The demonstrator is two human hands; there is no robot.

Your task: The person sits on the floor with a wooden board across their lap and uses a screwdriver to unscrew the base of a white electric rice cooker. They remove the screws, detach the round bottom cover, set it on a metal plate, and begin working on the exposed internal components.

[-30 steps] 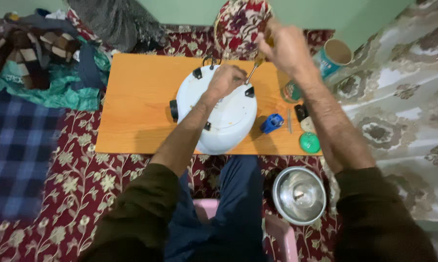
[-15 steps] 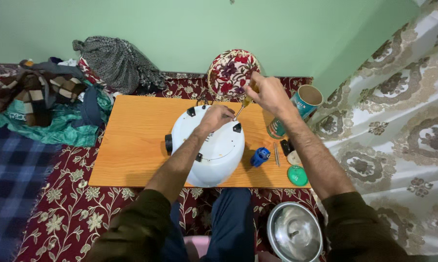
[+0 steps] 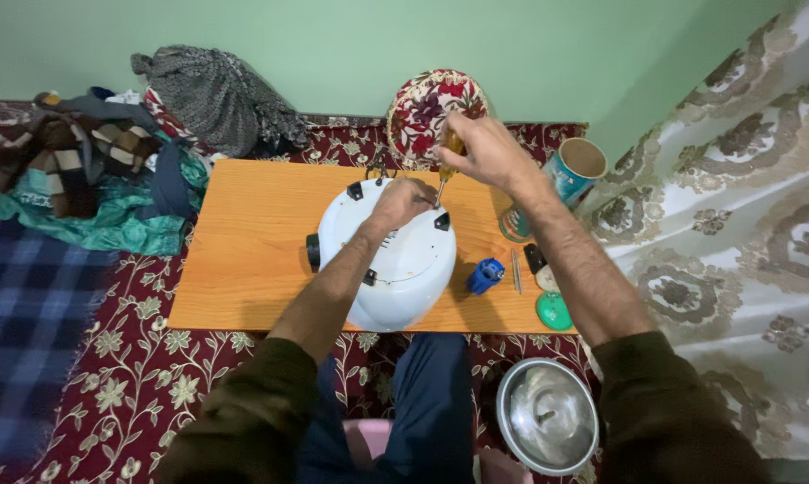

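Note:
A round white appliance (image 3: 395,269) lies upturned on a low orange wooden table (image 3: 243,242), its black feet showing. My left hand (image 3: 401,203) rests on its far edge, fingers curled against the base. My right hand (image 3: 481,148) grips a screwdriver (image 3: 447,170) with a yellow handle. The shaft points down at the appliance's rim, right beside my left fingers.
On the table's right end lie a blue part (image 3: 486,275), a thin tool (image 3: 516,271), a green lid (image 3: 554,311) and a tin (image 3: 573,170). A steel lid (image 3: 547,414) sits on the patterned carpet. Clothes (image 3: 91,179) pile at the far left; a round patterned cushion (image 3: 431,108) leans on the wall.
The view has pulled back and tilted up, showing more wall. Both hands stay on the appliance; the right hand has lowered the screwdriver toward the rim.

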